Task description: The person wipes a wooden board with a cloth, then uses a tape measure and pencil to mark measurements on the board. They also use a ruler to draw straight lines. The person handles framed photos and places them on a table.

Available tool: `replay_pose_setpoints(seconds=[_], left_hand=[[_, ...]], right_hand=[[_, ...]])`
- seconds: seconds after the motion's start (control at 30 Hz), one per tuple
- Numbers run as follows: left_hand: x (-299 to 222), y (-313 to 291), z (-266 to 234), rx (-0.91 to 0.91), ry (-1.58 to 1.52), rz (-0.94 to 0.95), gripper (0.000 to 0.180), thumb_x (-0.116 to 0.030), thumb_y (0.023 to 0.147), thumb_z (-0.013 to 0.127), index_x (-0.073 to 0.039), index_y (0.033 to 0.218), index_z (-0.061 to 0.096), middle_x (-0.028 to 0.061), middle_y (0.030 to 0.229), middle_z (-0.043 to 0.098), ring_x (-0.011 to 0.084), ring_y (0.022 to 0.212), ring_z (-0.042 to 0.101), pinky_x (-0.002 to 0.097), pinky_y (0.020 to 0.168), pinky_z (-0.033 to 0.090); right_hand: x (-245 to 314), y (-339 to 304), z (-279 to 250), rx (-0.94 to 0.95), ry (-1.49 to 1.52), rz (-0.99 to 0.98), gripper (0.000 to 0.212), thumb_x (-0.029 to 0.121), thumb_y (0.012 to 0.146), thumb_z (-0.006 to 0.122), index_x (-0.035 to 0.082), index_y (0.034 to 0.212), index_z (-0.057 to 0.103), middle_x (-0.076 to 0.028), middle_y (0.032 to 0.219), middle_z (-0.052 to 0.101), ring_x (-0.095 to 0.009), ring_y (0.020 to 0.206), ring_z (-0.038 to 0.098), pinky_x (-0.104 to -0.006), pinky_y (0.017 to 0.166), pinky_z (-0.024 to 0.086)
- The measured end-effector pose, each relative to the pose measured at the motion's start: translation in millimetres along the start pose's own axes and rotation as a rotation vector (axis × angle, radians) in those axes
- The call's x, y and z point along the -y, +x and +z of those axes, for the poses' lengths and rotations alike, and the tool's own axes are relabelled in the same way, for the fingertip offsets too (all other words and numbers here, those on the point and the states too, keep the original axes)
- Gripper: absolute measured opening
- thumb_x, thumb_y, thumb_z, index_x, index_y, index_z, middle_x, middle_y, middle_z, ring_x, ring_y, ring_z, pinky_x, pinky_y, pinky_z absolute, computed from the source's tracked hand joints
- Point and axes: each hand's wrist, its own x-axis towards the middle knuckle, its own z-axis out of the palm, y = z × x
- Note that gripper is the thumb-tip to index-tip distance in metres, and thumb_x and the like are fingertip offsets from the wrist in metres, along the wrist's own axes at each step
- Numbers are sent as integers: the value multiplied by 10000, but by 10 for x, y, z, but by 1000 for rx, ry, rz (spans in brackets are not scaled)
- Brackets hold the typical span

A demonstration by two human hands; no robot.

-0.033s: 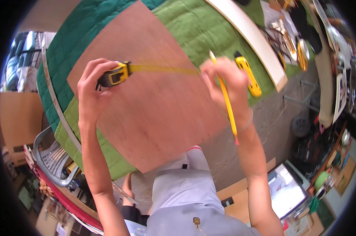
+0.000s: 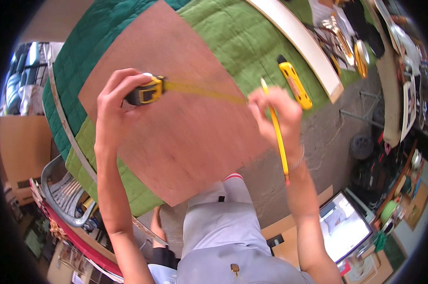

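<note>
My left hand [image 2: 115, 106] grips the case of a yellow-and-black tape measure [image 2: 151, 92] over a reddish-brown wooden board [image 2: 181, 137]. The yellow blade [image 2: 202, 91], blurred, stretches from the case across the board to my right hand [image 2: 280, 113], at the board's right edge. A yellow pencil [image 2: 279, 142] is held in my right hand, its tip pointing away from me and its eraser end toward me. My right fingers also seem to pinch the blade's end, though the exact contact is smeared. Just beyond that hand lies a yellow utility knife [image 2: 295, 84].
Green quilted padding [image 2: 218, 28] lies beneath the board. A long white-faced plank [image 2: 304, 47] rests at the far right, near cluttered tools. To the left are a metal strip [image 2: 62, 113] and a grey chair [image 2: 65, 189]. At lower right stands a lit screen [image 2: 344, 227].
Both hands have shifted slightly rightward and toward me, with the tape measure and the pencil. The blade slopes down more toward my right hand.
</note>
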Motion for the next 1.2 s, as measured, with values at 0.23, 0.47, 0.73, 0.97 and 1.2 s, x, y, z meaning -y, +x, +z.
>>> replay_pose_setpoints(seconds=[0.23, 0.47, 0.73, 0.97, 1.2], left_hand=[[-626, 395, 609, 498, 98, 290, 577, 91, 587, 761, -130, 1110, 660, 83, 1150, 575, 285, 997, 618, 374, 857, 537], [-573, 212, 1082, 108, -51, 247, 793, -97, 612, 862, -95, 1321, 506, 123, 1213, 551, 293, 1063, 580, 383, 920, 497], [-389, -30, 1557, -109, -207, 119, 958, -190, 606, 923, -36, 1388, 391, 154, 1224, 573, 261, 1092, 574, 354, 925, 485], [-362, -47, 1459, -41, -159, 175, 1024, -211, 607, 926, -29, 1410, 317, 162, 1255, 571, 276, 1163, 553, 373, 996, 449], [-321, -103, 1450, -38, -213, 122, 1068, -168, 567, 943, 1, 1397, 293, 192, 1262, 562, 288, 1183, 539, 381, 1030, 435]], right_hand=[[304, -1564, 58, -379, 16, 644, 247, -76, 746, 732, 14, 717, 505, -123, 780, 649, -208, 725, 643, -303, 649, 501], [245, -1531, 409, -636, -97, 597, 247, -59, 744, 763, 27, 750, 531, -109, 824, 667, -134, 646, 583, -259, 556, 456], [366, -1605, 524, -691, -38, 748, 254, -65, 732, 776, 28, 762, 542, -104, 808, 671, -122, 636, 584, -247, 535, 452], [471, -1597, 603, -720, -48, 730, 245, -110, 732, 750, 19, 761, 545, -112, 805, 674, -179, 714, 651, -270, 602, 510], [466, -1588, 564, -663, -54, 760, 254, -106, 719, 756, 29, 764, 546, -105, 803, 673, -179, 673, 618, -281, 594, 495]])
